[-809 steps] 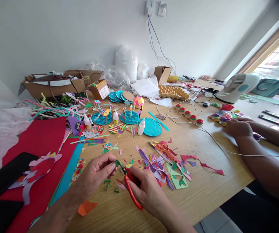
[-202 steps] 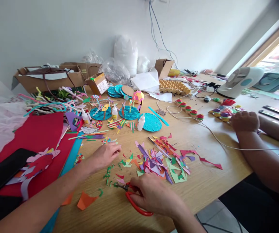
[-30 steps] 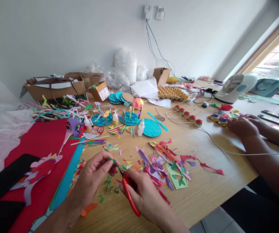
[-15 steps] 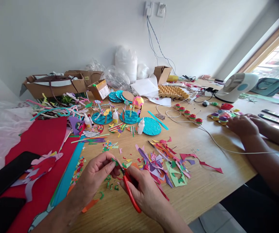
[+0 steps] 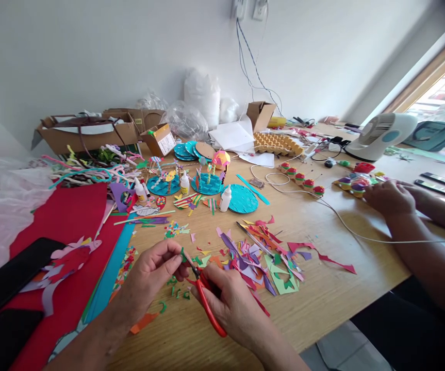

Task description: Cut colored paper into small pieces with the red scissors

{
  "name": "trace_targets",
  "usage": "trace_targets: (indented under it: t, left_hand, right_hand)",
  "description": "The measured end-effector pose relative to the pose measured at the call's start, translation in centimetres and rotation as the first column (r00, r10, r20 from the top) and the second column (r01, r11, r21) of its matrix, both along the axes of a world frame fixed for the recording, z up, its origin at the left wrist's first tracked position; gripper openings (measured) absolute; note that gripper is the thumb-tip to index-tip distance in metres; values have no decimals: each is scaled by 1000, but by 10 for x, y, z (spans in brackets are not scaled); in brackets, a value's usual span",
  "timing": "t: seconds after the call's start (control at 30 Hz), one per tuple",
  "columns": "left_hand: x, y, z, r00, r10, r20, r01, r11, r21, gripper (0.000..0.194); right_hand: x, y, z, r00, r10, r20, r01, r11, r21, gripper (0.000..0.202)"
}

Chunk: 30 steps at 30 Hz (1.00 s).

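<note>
Between its thumb and fingers, my left hand [image 5: 159, 268] pinches a small piece of green paper [image 5: 183, 253]. My right hand [image 5: 226, 296] is closed around the red handles of a pair of scissors [image 5: 211, 309]. The blades point up and left and meet the green paper at my left fingertips. Small green paper clippings [image 5: 179, 292] lie on the table beneath my hands. An orange paper scrap [image 5: 144, 323] is by my left wrist. Just beyond my right hand spreads a heap of coloured paper scraps [image 5: 245, 257].
Glue bottles [image 5: 225, 199] stand among blue discs [image 5: 243, 200] with paper decorations. Red paper [image 5: 63, 206] and a black phone [image 5: 17, 278] lie at left. A white cable [image 5: 346, 226] crosses the right side, near another person's hands [image 5: 390, 201]. A fan [image 5: 380, 136] stands behind.
The view has shifted slightly. My hands stay almost in place, with the green paper turned a little at the scissor blades.
</note>
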<state>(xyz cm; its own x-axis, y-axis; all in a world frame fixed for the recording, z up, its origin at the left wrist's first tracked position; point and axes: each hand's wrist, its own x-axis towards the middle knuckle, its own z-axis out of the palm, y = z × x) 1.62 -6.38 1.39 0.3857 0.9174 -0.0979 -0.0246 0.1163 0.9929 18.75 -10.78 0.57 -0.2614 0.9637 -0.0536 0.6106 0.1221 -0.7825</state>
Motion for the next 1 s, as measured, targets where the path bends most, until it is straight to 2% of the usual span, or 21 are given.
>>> trace_targets:
  t: [0.23, 0.4, 0.63, 0.8, 1.0]
  left_hand:
    - [1, -3, 1, 998, 51, 30, -50, 999, -20, 9]
    - [5, -8, -2, 991, 85, 103, -75, 992, -97, 12]
    - [5, -5, -5, 999, 44, -16, -44, 999, 24, 13]
    - [3, -3, -3, 996, -12, -85, 14, 1000, 24, 13]
    - [3, -3, 0, 995, -15, -98, 16, 1000, 6, 12]
  right_hand:
    - [-1, -1, -2, 1000, -6, 11, 6, 1000, 4, 23]
    - [0, 0, -4, 999, -13, -31, 14, 1000, 19, 23]
    - [-1, 0, -2, 999, -3, -46, 5, 999, 45, 23]
    - [-2, 0, -1, 1000, -3, -17, 3, 999, 36, 23]
    - [-2, -1, 1, 1000, -10, 1, 10, 1000, 20, 22]
